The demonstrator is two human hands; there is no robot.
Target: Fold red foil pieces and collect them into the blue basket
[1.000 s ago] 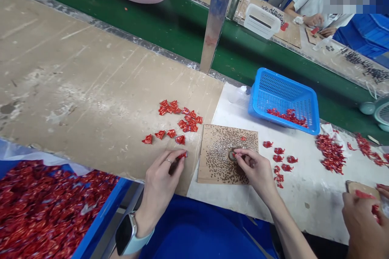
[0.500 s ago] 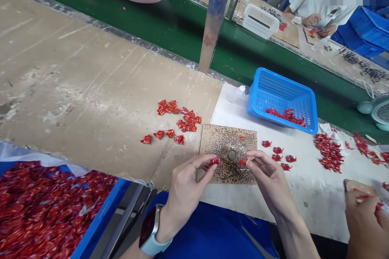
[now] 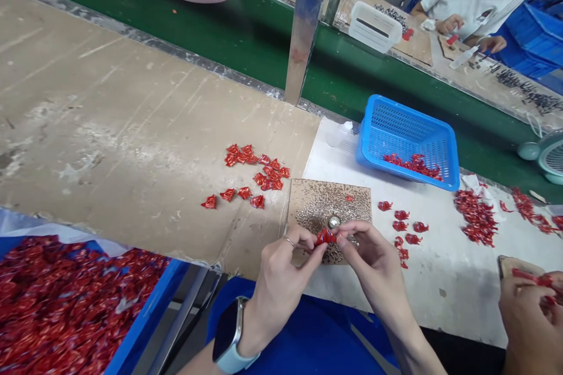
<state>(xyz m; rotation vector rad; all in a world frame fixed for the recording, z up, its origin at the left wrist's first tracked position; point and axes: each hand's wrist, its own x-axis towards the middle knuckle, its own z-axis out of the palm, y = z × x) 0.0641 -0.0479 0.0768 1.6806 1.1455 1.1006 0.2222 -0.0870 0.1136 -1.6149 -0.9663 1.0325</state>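
Observation:
My left hand (image 3: 288,269), with a ring and a wristwatch, pinches a small glossy red plastic part (image 3: 324,237). From the other side, my right hand (image 3: 372,258) pinches at the same spot, its fingertips against the red part; a second small red piece there is mostly hidden by the fingers. Both hands are over a speckled cardboard square (image 3: 308,196). Just behind the fingertips a round silvery knob (image 3: 333,221) sits on the cardboard. Several finished-looking red parts (image 3: 272,176) lie to the left, and several smaller red pieces (image 3: 400,215) to the right.
A blue basket (image 3: 409,120) holding red pieces stands behind, beside a small clear bottle (image 3: 338,133). A blue bin (image 3: 176,275) full of red parts is at lower left. At right, a co-worker's hands (image 3: 528,310) hold red parts. A metal post (image 3: 303,29) rises behind.
My hands have come together from either side of the knob, bringing the two red pieces into contact or nearly so. Some red pieces right of the cardboard, earlier hidden by my right hand, now show.

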